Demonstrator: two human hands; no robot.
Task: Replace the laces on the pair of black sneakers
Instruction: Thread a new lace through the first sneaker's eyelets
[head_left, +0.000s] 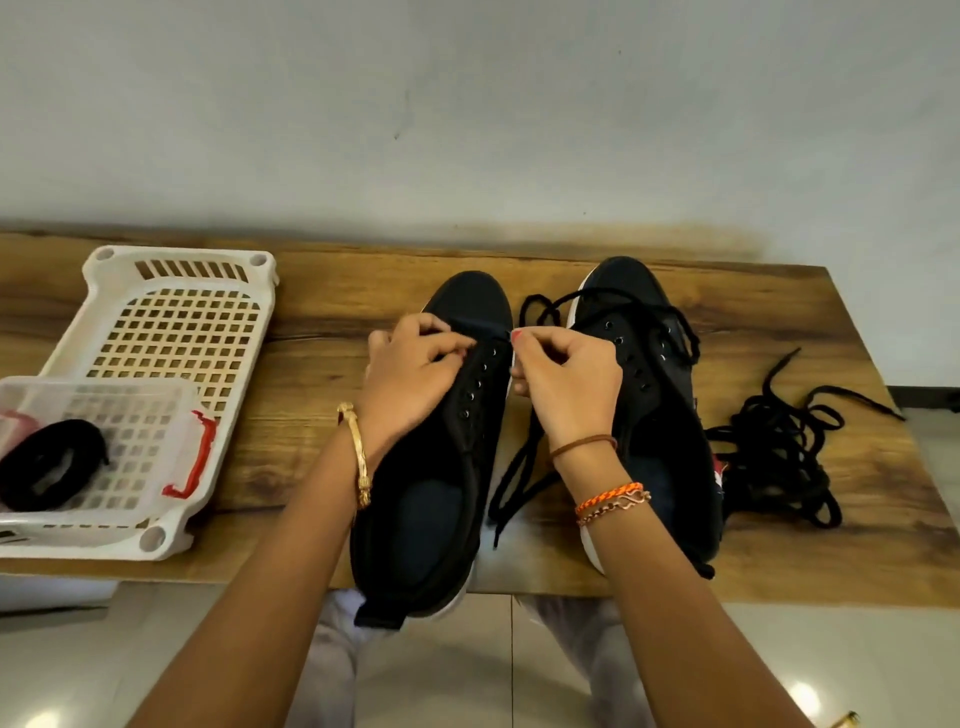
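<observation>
I am pinching the black cord lace (511, 467) in my right hand (563, 384), while my left hand (415, 374) is gripping the unlaced black canvas sneaker (441, 457) on the wooden table (322, 312). I should be pulling both ends even before crossing. A rolled black lace (49, 462) is lying in the clear plastic box (171, 415) inside the white slotted basket (171, 312).

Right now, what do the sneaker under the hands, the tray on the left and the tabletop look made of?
Sneaker: matte black fabric, probably canvas, with small shiny eyelets and a white sole edge. Tray: glossy white moulded plastic with a grid of holes. Tabletop: brown wood grain, smooth; solid wood or laminate, cannot tell.
</observation>
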